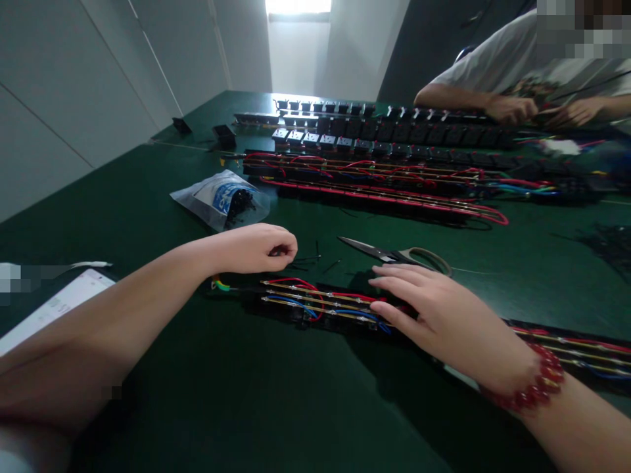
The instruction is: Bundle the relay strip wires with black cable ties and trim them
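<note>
Fingers curled into a pinch, my left hand (266,248) is low over the green table, beside thin black cable ties (315,257). Whatever it may hold is hidden by the fingers. My right hand (438,312) lies with fingers stretched over an open socket strip (290,302) and covers its middle. Brass bars with red and blue wires run along this strip, and a green-yellow wire (223,286) sticks out at its left end. Just behind my right fingers is a pair of scissors (389,253), blades pointing left.
A clear bag (221,200) of black cable ties lies behind my left hand. Farther back are several wired strips (374,174) and rows of black sockets (335,141). Across the table, a co-worker's hands (542,112) handle something. White paper (64,302) lies at left.
</note>
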Demonstrator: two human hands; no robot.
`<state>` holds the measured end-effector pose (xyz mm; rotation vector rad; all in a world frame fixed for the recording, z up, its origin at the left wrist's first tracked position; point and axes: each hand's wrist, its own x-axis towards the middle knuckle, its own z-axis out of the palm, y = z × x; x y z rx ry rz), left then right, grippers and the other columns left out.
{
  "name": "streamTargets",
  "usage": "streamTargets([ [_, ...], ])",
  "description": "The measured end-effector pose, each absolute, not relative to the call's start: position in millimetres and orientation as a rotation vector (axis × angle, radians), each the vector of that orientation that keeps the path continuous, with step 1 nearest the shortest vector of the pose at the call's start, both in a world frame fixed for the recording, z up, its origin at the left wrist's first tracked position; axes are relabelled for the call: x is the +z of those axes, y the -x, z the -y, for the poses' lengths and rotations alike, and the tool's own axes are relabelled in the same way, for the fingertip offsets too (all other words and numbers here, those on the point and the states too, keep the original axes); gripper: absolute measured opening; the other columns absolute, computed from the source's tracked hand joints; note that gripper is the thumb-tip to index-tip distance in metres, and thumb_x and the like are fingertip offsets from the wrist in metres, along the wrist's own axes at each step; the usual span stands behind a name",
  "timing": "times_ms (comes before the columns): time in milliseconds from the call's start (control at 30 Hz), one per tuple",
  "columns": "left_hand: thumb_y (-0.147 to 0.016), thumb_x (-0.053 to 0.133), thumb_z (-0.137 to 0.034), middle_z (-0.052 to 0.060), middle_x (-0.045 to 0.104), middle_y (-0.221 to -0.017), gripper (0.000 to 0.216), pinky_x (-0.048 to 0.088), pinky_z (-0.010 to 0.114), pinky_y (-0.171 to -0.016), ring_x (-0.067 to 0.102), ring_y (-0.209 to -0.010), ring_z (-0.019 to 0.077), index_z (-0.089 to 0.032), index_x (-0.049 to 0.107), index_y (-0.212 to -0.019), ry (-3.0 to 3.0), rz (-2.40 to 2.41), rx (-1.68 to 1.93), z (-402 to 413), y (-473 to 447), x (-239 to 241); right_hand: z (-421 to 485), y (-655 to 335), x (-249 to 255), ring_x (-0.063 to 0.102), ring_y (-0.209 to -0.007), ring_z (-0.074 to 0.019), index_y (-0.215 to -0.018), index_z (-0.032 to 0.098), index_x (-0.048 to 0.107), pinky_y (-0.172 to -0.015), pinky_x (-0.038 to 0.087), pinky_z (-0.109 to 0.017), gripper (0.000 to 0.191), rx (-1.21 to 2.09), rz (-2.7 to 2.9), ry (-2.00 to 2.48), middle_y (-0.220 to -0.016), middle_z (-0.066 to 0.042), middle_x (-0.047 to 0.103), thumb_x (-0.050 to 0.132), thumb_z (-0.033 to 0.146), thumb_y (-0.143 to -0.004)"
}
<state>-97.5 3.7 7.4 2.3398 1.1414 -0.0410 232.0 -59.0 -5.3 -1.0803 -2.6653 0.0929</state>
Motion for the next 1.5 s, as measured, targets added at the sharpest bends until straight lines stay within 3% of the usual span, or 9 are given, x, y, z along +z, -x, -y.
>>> streamTargets([
  [167,-0.098,0.051,-0.036,-0.002,0.063,-0.093,0.017,0.044,0.027,-0.069,0.057,-0.078,0.0135,-0.022,0.061,-0.097,-2.233,-1.061,0.031,8.7,87.4,22.2,67.6,-203.4,13.2,0.077,-0.086,-0.0237,-0.108,0.022,0.076,-0.062,0.065,-0.033,0.022,0.561,2.187,1.221,-0.105,-0.008,0.079,0.065,0.038,-0.096],
  [333,-0.101,0.050,-0.035,-0.003,0.061,-0.095,0.016,0.045,0.026,-0.071,0.057,-0.081,0.0127,-0.023,0.061,-0.100,-2.159,-0.952,0.014,18.6,80.5,30.8,62.0,-172.1,13.4,0.076,-0.088,-0.0200,-0.104,0.022,0.073,-0.081,0.066,-0.035,0.017,0.944,1.965,1.092,-0.104,-0.006,0.078,0.073,0.031,-0.090],
  [500,-0.102,0.050,-0.035,-0.004,0.063,-0.098,0.016,0.046,0.026,-0.075,0.059,-0.086,0.0126,-0.025,0.063,-0.104,-2.155,-0.916,0.002,20.7,77.3,29.6,61.0,-169.6,2.0,0.074,-0.078,-0.0173,-0.098,0.019,0.074,-0.068,0.062,-0.029,0.019,1.319,1.822,0.995,-0.090,-0.004,0.077,0.075,0.036,-0.089],
  [800,-0.100,0.055,-0.031,-0.002,0.065,-0.098,0.015,0.046,0.026,-0.074,0.060,-0.086,0.0134,-0.022,0.065,-0.104,-2.244,-0.857,0.113,18.5,74.1,24.2,64.2,-169.4,-1.6,0.070,-0.074,-0.0134,-0.093,0.022,0.076,-0.066,0.059,-0.024,0.008,1.221,1.826,0.977,-0.087,-0.001,0.076,0.076,0.029,-0.088],
  [1000,-0.095,0.060,-0.032,-0.002,0.069,-0.103,0.019,0.049,0.025,-0.079,0.065,-0.092,0.0143,-0.023,0.071,-0.106,-2.265,-0.886,0.068,13.7,76.7,23.0,65.2,-172.8,-4.4,0.072,-0.079,-0.0143,-0.096,0.023,0.074,-0.070,0.061,-0.025,0.010,1.221,1.858,0.953,-0.093,-0.001,0.076,0.074,0.031,-0.092],
  [1500,-0.096,0.058,-0.037,-0.003,0.073,-0.098,0.021,0.048,0.025,-0.077,0.067,-0.086,0.0147,-0.025,0.074,-0.103,-2.233,-0.960,0.055,11.5,79.3,21.2,67.4,-175.0,-1.6,0.073,-0.082,-0.0185,-0.094,0.023,0.073,-0.068,0.062,-0.030,0.008,1.198,1.891,0.947,-0.093,-0.002,0.076,0.072,0.030,-0.091],
])
